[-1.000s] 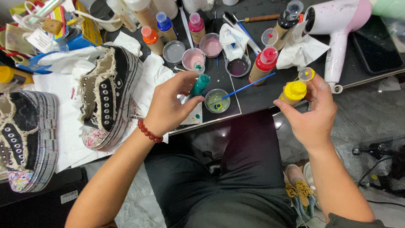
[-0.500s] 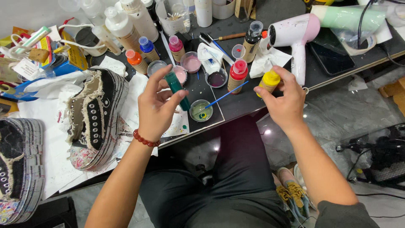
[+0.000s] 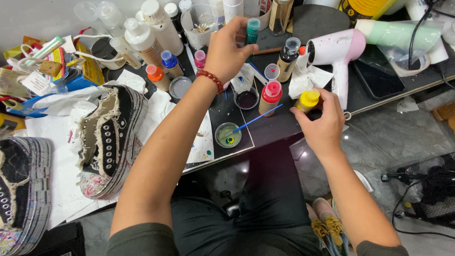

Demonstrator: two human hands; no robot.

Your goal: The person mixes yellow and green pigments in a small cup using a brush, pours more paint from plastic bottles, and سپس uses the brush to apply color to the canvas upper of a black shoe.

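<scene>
Left hand [image 3: 227,52] is up over the back of the tabletop [image 3: 284,125], fingers wrapped round a small teal paint bottle [image 3: 252,29], held upright among the other bottles. Right hand [image 3: 322,123] is closed on a yellow-capped bottle [image 3: 308,100] near the front edge, just beside the red-capped bottle [image 3: 270,96]. Both look light, stiff plastic, prob. slick if paint's on them, so grip mid-body, not the cap. Little mixing cup [image 3: 228,134] w/ blue brush [image 3: 256,118] sits between the arms. Black studded sneaker [image 3: 111,137] lies well left on paper.
</scene>
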